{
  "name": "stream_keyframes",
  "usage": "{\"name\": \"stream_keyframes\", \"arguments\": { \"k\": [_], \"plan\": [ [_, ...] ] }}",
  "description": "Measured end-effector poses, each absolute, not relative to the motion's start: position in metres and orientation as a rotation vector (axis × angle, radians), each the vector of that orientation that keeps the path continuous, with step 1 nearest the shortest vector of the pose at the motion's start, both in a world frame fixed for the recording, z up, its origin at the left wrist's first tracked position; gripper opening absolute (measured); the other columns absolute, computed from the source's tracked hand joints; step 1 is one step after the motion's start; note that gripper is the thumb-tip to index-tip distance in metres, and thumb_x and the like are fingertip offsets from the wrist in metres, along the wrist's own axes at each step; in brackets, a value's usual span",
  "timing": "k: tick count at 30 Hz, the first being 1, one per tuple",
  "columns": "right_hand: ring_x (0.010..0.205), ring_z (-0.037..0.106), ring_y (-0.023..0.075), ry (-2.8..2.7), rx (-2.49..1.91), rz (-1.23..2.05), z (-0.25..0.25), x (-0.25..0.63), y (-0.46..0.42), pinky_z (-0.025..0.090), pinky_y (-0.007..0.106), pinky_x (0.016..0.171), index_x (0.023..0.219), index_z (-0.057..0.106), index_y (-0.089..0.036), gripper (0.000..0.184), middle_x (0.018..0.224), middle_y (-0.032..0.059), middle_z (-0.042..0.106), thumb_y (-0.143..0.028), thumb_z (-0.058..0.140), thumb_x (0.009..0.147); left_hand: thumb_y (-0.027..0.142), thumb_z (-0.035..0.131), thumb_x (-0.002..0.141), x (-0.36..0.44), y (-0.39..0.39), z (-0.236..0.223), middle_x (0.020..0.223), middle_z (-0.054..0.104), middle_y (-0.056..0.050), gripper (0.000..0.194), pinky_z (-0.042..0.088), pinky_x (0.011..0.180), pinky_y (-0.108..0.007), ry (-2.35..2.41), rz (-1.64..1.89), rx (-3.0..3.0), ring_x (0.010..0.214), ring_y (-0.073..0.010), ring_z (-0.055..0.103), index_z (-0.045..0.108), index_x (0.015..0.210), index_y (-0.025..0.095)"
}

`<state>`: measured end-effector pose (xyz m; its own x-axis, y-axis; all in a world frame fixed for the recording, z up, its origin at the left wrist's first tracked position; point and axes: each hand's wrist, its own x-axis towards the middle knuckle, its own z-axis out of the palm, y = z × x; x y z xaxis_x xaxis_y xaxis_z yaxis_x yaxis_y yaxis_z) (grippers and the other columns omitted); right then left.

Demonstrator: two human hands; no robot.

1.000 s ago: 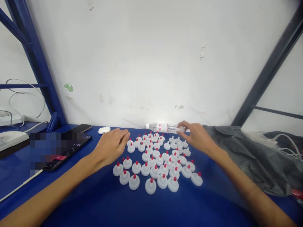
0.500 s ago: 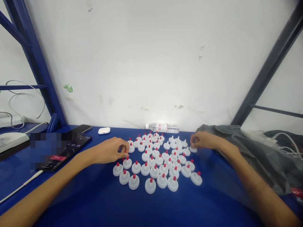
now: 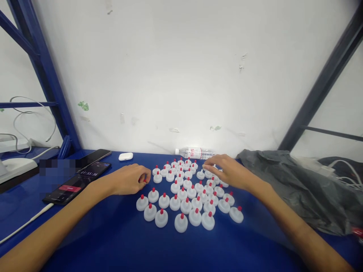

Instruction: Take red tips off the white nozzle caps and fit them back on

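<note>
White caps (image 3: pixel 180 223): spread mid to lower centre, most red-topped; bare caps (image 3: pixel 200 174) right of centre.
L hand (image 3: pixel 131 180): left of centre, your fingers curled tight, looks like a pinch on a red tip (image 3: pixel 145 181).
R hand (image 3: pixel 230 172): over bare caps, your fingers loosely spread, prob. nothing held; contact unclear.
Just changed: R's come in from the right, L's drawn left; so R's now by bare caps, L's tip apart from any cap.

Soft light brightens the wall (image 3: pixel 187 83) most near its middle, while a pixelated patch (image 3: pixel 56 170) blots the left.
</note>
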<state>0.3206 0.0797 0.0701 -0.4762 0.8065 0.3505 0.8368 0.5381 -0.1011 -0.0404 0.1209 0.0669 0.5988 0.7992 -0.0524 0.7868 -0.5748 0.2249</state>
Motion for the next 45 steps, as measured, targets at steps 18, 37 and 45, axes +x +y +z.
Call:
{"name": "stream_keyframes", "arguments": {
  "k": [18, 37, 45],
  "plan": [
    [0.101, 0.071, 0.0247, -2.314, -1.491, 0.201, 0.073, 0.333, 0.078, 0.053, 0.038, 0.082, 0.106, 0.062, -0.024, 0.022, 0.113, 0.0067, 0.075, -0.043, 0.051, 0.102, 0.026, 0.045, 0.096, -0.030, 0.119, 0.064, 0.080, 0.072, -0.001, 0.020, 0.036, 0.068, -0.032, 1.389, 0.376, 2.799, 0.072, -0.0201, 0.061, 0.064, 0.090, 0.023],
    [0.068, 0.061, 0.0139, -2.305, -0.548, -0.377, 0.052, 0.246, 0.040, 0.050, 0.030, 0.070, 0.099, 0.054, -0.021, 0.029, 0.081, -0.0011, 0.070, -0.049, 0.062, 0.100, 0.024, 0.036, 0.105, 0.016, 0.068, 0.042, 0.070, 0.062, 0.000, 0.027, 0.032, 0.045, -0.035, 0.508, 0.869, 3.477, 0.056, -0.0192, 0.055, 0.056, 0.087, 0.023],
    [0.072, 0.066, 0.0113, -2.177, -0.554, -0.829, 0.058, 0.257, 0.048, 0.047, 0.036, 0.092, 0.107, 0.064, -0.022, 0.011, 0.092, -0.0033, 0.079, -0.024, 0.071, 0.098, 0.021, 0.035, 0.103, 0.015, 0.071, 0.042, 0.055, 0.045, 0.006, 0.033, 0.029, 0.049, -0.031, 0.640, 1.168, 3.010, 0.045, -0.0136, 0.041, 0.039, 0.070, 0.025]
  ]
}}
